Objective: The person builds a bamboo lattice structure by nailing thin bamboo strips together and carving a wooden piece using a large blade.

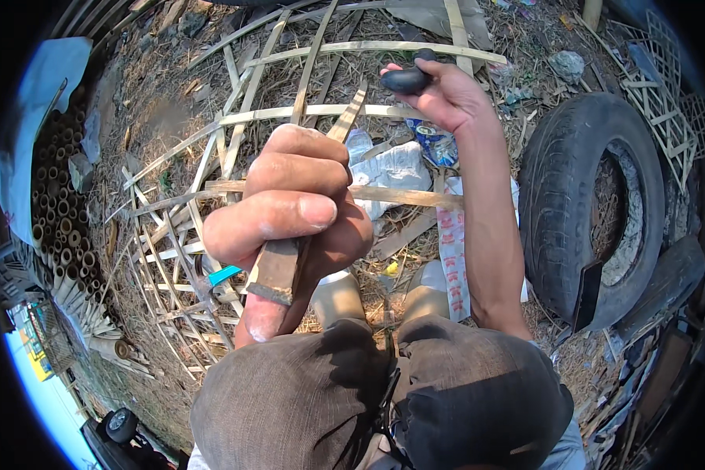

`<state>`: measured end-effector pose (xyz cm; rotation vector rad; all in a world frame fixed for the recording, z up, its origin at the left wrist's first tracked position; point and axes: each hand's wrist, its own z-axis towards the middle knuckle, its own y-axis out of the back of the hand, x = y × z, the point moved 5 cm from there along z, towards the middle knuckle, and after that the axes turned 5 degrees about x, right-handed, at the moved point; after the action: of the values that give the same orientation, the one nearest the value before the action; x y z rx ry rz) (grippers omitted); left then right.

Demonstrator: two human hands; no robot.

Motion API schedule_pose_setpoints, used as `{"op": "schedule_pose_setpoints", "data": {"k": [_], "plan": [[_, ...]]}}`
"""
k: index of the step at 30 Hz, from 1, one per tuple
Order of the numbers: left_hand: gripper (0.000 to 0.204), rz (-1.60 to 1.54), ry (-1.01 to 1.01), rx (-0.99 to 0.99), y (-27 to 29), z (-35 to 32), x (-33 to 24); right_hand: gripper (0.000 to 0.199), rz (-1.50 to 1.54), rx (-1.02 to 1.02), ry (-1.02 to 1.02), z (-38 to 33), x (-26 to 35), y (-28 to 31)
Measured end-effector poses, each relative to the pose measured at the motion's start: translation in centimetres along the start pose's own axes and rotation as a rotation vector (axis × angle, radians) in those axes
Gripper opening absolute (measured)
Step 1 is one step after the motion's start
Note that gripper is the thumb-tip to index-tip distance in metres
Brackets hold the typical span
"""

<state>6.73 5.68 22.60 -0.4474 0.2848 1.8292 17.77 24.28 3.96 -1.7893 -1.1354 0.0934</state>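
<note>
Close in front of me, my left hand (298, 204) is closed in a fist around a tapered wooden piece (275, 276). Its blunt brown end points down toward my knees, and its narrow tip sticks out above the knuckles. Farther off to the right, my right hand (450, 98) curls round a smooth dark rounded object (406, 79) with a knob-like end; its kind is unclear. Beyond and below both hands spreads an open lattice of split bamboo strips (313, 112) on the ground. One strip runs behind the left fist toward my right forearm.
A large black tyre (556, 204) stands at my right. Cut bamboo poles (59, 204) are stacked at the left. Between my arms lie a white crumpled bundle (388, 176), a blue packet (435, 145) and a red-patterned white sheet (453, 251). Dry straw and litter cover the ground.
</note>
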Motion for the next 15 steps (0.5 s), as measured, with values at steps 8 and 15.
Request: {"op": "schedule_pose_setpoints", "data": {"k": [8, 15], "plan": [[0.044, 0.235, 0.038, -0.057, 2.4, -0.6, -3.9, 0.020, -0.115, 0.074, -0.054, -14.1, -2.5, -0.3], [0.046, 0.369, 0.068, -0.303, 11.1, 7.1, -10.5, 0.026, -0.554, 0.262, -0.088, -23.8, -4.3, 3.6]]}}
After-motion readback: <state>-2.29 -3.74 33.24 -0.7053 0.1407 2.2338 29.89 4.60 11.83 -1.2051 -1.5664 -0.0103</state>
